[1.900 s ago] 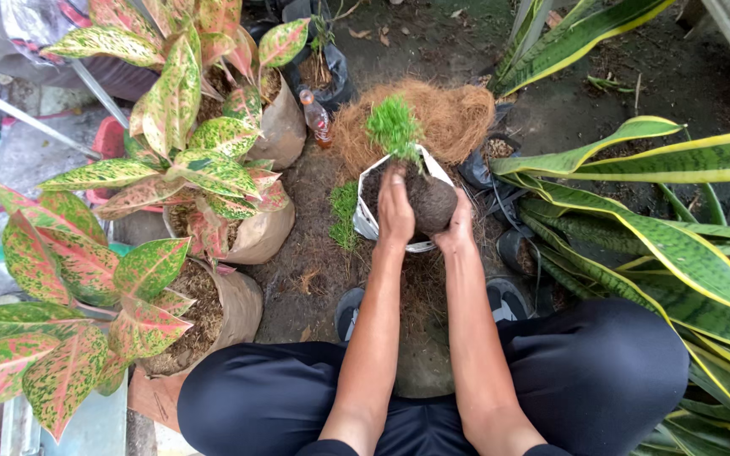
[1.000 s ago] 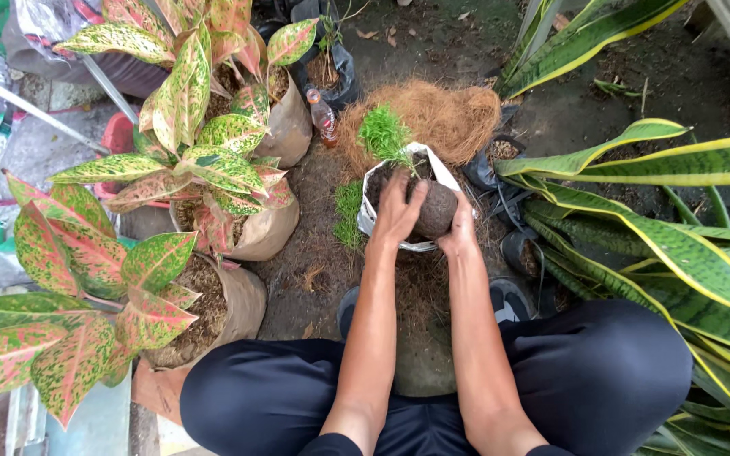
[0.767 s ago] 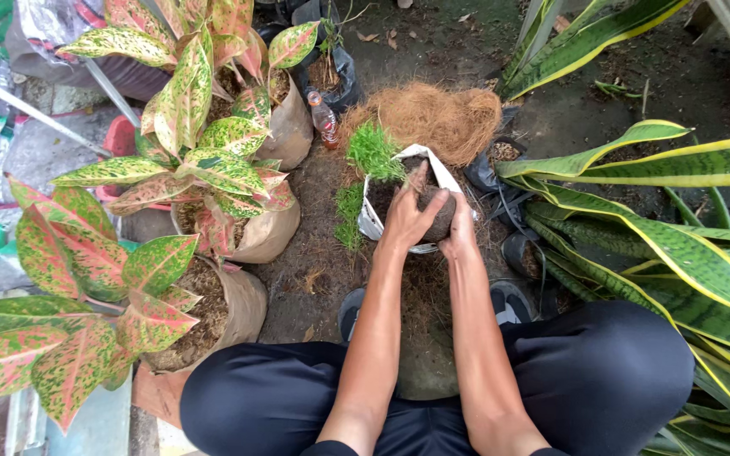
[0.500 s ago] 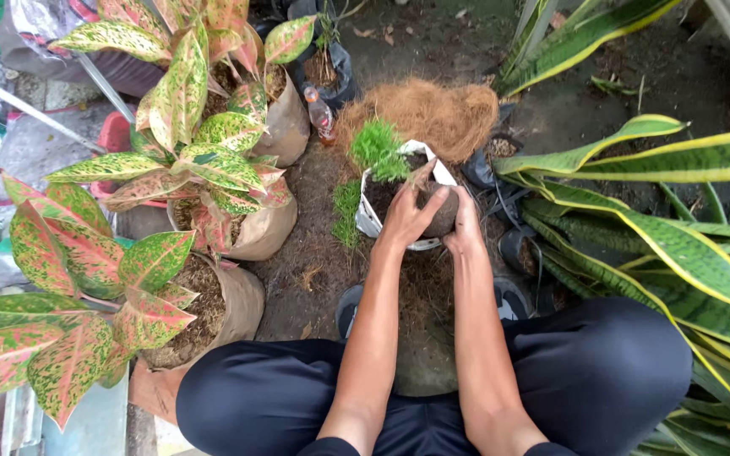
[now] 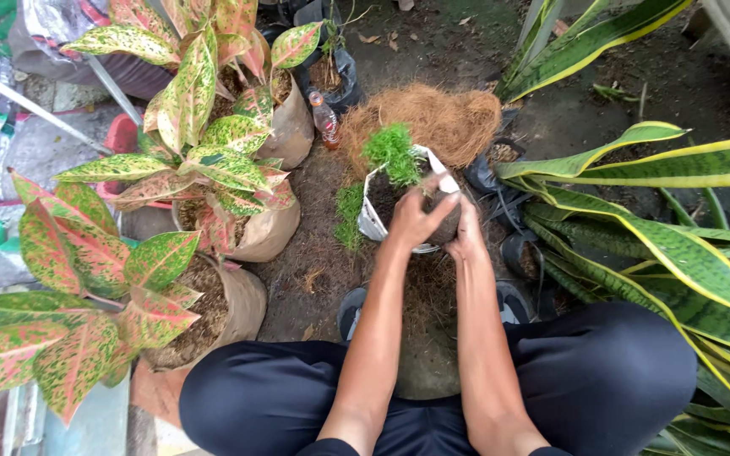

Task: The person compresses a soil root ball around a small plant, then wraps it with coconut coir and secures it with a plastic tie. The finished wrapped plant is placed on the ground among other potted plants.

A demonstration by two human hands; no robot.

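White plastic grow bag (image 5: 372, 221), already holding one feathery green seedling (image 5: 392, 152) and dark soil, stands before the squatting person. Left hand (image 5: 416, 218) cups and presses the soil; right hand (image 5: 466, 241) braces the bag's side. One coir heap (image 5: 433, 118) waits behind; three potted variegated plants (image 5: 204, 160) stand alongside.

The planting bag (image 5: 375, 221) sits centre, a small plant (image 5: 392, 152) in it. Just behind lies a coconut-fibre heap (image 5: 433, 118). Potted aglaonemas (image 5: 196, 143) stand left, snake plants (image 5: 661, 236) right.
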